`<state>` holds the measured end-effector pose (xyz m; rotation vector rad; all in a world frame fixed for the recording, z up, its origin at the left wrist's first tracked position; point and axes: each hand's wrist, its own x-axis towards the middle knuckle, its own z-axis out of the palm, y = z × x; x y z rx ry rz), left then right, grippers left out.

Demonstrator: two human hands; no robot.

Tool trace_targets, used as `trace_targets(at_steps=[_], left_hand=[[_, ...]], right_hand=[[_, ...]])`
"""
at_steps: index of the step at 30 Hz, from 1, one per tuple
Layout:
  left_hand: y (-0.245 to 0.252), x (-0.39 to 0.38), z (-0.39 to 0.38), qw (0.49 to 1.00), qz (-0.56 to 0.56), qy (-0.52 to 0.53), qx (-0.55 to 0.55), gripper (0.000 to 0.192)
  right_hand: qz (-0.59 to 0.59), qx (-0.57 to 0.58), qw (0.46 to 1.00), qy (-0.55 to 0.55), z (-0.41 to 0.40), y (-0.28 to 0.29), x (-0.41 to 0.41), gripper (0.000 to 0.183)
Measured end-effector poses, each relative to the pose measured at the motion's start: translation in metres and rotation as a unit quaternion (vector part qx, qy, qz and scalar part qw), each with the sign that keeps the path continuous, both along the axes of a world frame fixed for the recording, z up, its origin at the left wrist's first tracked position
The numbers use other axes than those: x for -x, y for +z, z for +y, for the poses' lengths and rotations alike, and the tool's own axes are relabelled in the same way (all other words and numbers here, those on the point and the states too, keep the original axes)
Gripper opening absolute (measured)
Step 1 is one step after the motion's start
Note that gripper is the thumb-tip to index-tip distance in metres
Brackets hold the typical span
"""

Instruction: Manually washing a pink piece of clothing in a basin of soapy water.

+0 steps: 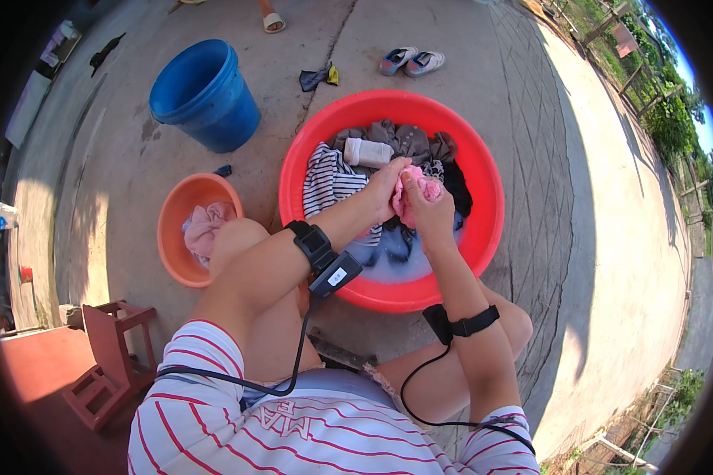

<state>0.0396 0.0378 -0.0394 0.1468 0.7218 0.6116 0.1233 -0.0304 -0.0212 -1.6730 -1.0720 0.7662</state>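
Observation:
A bunched pink cloth (407, 196) is pressed between my two hands above a large red plastic basin (297, 148). My left hand (386, 187) grips its left side, and my right hand (431, 205) closes around its right side with the thumb on top. Below them, cloudy water (395, 261) fills the near part of the basin. Wet laundry is heaped toward its far side: a black-and-white striped garment (327, 181), a rolled white cloth (368, 152), a dark grey-brown garment (410, 139) and black fabric (458, 187). My hands partly hide the pile.
An orange basin (169, 237) with pinkish cloths (208, 228) stands by my left knee. Behind it is a blue bucket (229, 113). Farther off lie a pair of shoes (413, 62), a dark cloth (315, 79) and a person's sandaled foot (273, 22). Small wooden stools (119, 344) stand at left.

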Motion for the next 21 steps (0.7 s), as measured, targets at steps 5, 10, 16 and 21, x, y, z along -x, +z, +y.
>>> trace_targets(at_steps=[5,10,16,21], left_hand=[[-0.017,-0.001,-0.019,0.985,0.048,-0.066,-0.151,0.027],[-0.013,0.001,-0.019,0.986,0.108,-0.076,-0.098,0.027],[-0.027,0.008,-0.014,0.995,-0.051,-0.018,-0.084,0.027],[-0.029,-0.012,-0.019,0.975,0.189,-0.017,-0.116,0.031]], right_hand=[[0.272,-0.038,0.957,-0.09,0.013,0.007,-0.018,0.021],[0.124,-0.059,0.981,-0.14,0.016,0.014,-0.007,0.027],[-0.058,-0.087,0.991,-0.081,0.0,-0.001,0.035,0.026],[0.134,-0.05,0.976,-0.165,0.036,-0.048,-0.001,0.026]])
